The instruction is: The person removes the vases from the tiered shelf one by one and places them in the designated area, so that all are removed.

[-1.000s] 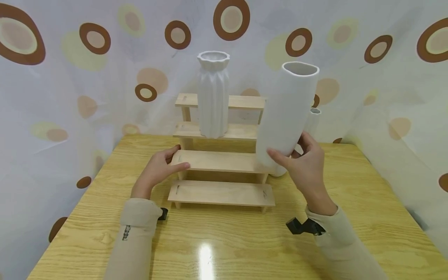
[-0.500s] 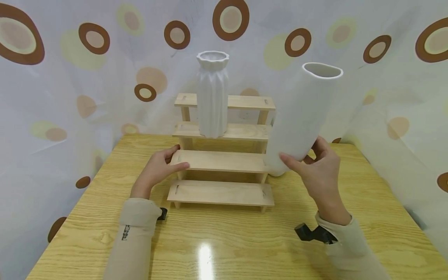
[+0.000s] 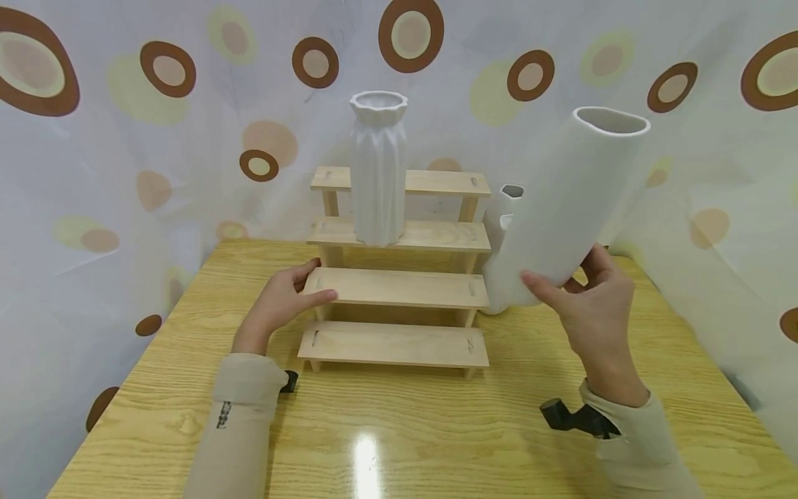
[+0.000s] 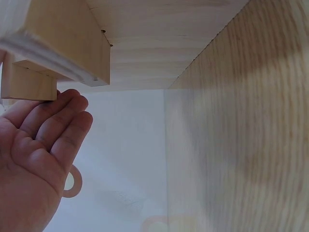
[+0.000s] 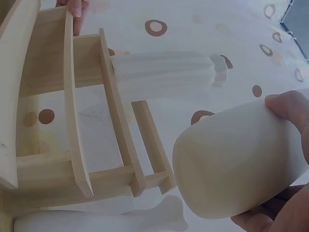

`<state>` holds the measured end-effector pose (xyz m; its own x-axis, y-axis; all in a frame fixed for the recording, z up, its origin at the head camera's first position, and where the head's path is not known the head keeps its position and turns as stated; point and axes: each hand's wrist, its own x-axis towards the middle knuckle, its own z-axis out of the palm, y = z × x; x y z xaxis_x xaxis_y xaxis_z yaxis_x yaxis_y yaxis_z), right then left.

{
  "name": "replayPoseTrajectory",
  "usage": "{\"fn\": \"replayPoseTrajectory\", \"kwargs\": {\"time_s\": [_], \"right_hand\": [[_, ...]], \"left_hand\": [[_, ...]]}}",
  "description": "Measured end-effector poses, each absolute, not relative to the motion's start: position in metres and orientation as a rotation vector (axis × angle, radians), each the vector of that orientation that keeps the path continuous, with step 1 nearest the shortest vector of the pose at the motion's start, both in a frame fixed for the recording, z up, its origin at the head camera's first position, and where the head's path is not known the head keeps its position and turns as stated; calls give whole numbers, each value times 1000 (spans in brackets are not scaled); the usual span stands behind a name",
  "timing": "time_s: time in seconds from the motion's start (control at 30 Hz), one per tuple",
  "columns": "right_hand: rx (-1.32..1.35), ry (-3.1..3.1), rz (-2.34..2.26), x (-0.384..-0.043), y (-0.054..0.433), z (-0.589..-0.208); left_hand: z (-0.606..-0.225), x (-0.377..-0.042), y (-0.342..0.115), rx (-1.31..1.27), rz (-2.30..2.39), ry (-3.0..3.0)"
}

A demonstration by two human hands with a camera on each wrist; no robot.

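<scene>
- Off the right end of the four-tier wooden stand (image 3: 399,287), the tall smooth white vase (image 3: 570,201) is hanging above the tabletop (image 3: 299,443), held by the right hand (image 3: 595,312).
- Its long axis is leaning well off vertical: the mouth is pointing up and to the right, while the base is slanting down and left, toward the stand.
- The right fingers are grasping the vase low on its body, the thumb pressing the near side and the others wrapping round the right side.
- At the stand's left end, the left hand (image 3: 280,298) is gripping the second tier from the bottom; its thumb is lying on top of the board, and its fingers are reaching behind the end, beside a wooden support in the left wrist view.
- On the third tier from the bottom, a fluted white vase (image 3: 379,180) is standing upright, its scalloped mouth facing up.
- Just beside the stand's right end, other white vases (image 3: 492,235) are showing from behind the held one; how many, I cannot tell.
- Both beige sleeves (image 3: 240,423) are bearing black wrist mounts (image 3: 580,421).
- Behind everything, a pale sheet (image 3: 187,138) patterned with brown ovals is hanging.
</scene>
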<state>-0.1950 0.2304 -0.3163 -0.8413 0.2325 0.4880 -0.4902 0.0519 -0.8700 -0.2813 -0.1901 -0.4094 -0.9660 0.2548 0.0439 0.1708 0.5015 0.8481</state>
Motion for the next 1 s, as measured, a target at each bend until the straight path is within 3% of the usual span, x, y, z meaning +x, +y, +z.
{"fn": "replayPoseTrajectory", "kwargs": {"time_s": [1.0], "right_hand": [[149,-1675,1845,-200,271,-321]], "left_hand": [[-408,-281,-189,377,1467,2650]]}}
